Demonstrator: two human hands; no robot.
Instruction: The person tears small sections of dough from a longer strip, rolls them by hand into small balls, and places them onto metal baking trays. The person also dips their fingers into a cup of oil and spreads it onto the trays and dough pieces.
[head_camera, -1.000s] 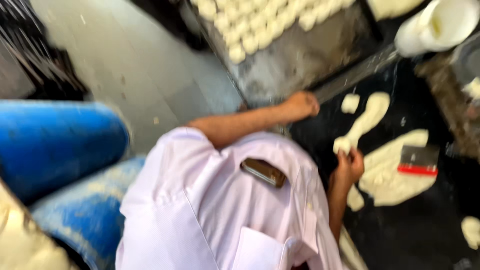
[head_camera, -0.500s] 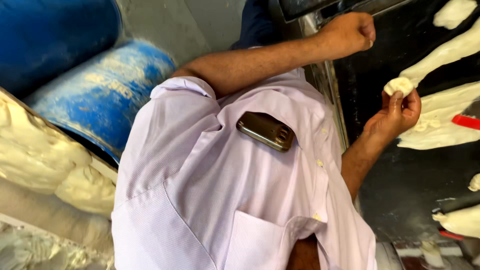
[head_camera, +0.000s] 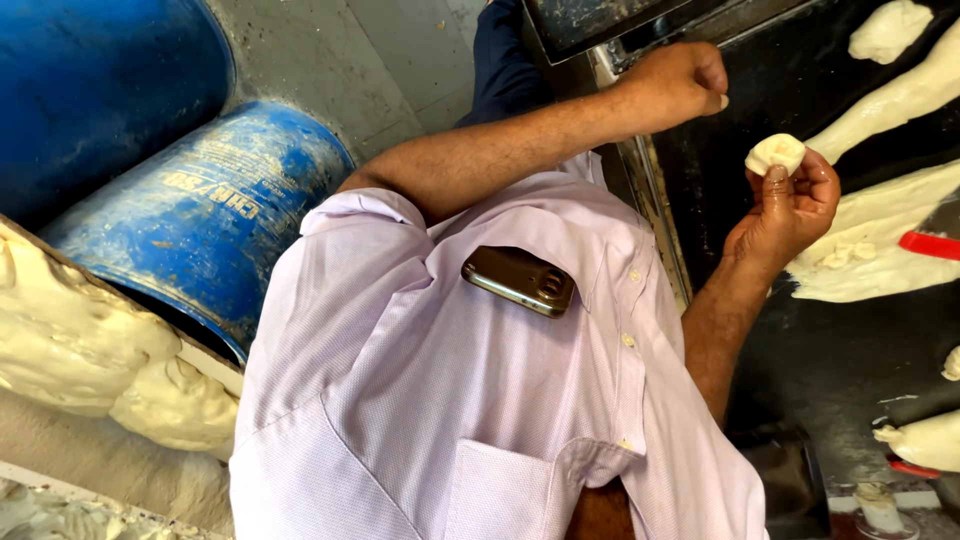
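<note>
Soft, matt, pale dough piece (head_camera: 775, 153); same matt dough in flat sheet (head_camera: 880, 235). Dark, dull worktop (head_camera: 830, 350), dusted. Glossy, scuffed blue plastic barrel (head_camera: 200, 220). Fine-woven lilac cloth shirt (head_camera: 450, 400). Shiny smooth metallic phone (head_camera: 518, 281).

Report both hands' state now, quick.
Left hand: closed in a fist; contents cannot be told.
Right hand: holding a small dough piece at the fingertips.

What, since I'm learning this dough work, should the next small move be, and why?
Probably bring the left hand across to meet the dough piece. The right hand holds that small lump at its fingertips above the dark table, unshaped, while the left hand is closed in a fist close by but apart from it. Two hands would likely round it better.
</note>
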